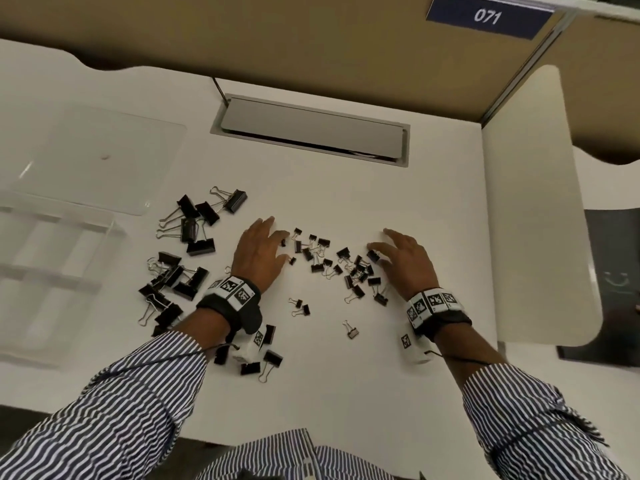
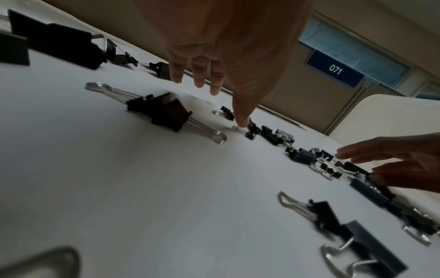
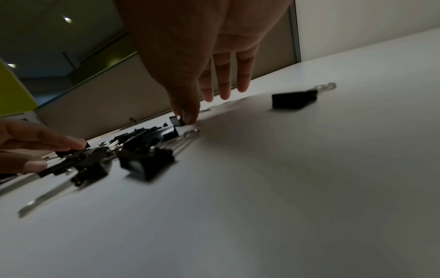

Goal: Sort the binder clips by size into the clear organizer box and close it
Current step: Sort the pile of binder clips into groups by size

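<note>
1. Black small binder clip [image 3: 177, 120] sits pinched in the right hand's [image 1: 403, 259] grip, thumb and forefinger closed on it at table level; the other fingers [image 3: 225, 82] stretch straight.
2. Left hand [image 1: 260, 252] is released, fingers spread, thumb tip [image 2: 243, 122] touching down beside a tiny clip [image 2: 250, 134].
3. Between both hands lies a scatter of small clips [image 1: 332, 261] on the white table [image 1: 398, 375].
4. Larger clips [image 1: 197, 220] lie heaped further left, more by the left wrist.
5. Clear organizer box [image 1: 52, 268] stands open at the far left edge, its lid [image 1: 100, 157] laid back flat.
</note>
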### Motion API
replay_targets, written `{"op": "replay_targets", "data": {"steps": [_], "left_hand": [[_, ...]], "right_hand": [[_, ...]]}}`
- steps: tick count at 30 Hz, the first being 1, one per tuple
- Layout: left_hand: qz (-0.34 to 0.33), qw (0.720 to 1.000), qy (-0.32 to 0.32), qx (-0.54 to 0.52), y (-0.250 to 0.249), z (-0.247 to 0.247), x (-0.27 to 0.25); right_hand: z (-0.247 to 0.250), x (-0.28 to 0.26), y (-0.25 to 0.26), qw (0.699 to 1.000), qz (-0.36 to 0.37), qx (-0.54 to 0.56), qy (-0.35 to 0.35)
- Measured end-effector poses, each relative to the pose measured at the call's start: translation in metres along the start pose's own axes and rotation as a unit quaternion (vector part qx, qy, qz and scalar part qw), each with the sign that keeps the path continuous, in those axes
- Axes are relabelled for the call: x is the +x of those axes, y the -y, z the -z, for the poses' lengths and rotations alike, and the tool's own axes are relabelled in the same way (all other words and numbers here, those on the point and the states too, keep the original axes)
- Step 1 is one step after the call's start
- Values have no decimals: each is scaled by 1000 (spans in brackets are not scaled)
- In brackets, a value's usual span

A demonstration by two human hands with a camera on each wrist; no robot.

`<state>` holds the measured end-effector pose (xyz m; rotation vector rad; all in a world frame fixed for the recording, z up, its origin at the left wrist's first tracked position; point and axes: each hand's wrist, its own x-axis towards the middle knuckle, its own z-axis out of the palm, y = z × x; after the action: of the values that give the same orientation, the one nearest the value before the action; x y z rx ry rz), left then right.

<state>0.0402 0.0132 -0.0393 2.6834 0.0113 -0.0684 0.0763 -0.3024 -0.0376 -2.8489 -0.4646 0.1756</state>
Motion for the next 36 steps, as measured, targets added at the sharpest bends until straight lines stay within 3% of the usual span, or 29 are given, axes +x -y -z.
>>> {"op": "replay_targets", "data": {"steps": [9, 17, 21, 27, 36], "left_hand": [[31, 999, -24, 8, 3, -2, 12], [-16, 1000, 2, -13, 9, 1, 12], [-63, 998, 8, -18, 3, 0, 11], [-60, 997, 29, 31, -6, -9, 16], [-76, 994, -65, -39, 21, 21, 1]], "right_hand": [[6, 0, -3, 999, -12, 24, 22], [19, -8, 33, 993, 2, 106, -53], [21, -13, 53, 991, 7, 122, -63], [22, -26, 73, 993, 8, 112, -48], [19, -30, 104, 989, 14, 131, -61]]}}
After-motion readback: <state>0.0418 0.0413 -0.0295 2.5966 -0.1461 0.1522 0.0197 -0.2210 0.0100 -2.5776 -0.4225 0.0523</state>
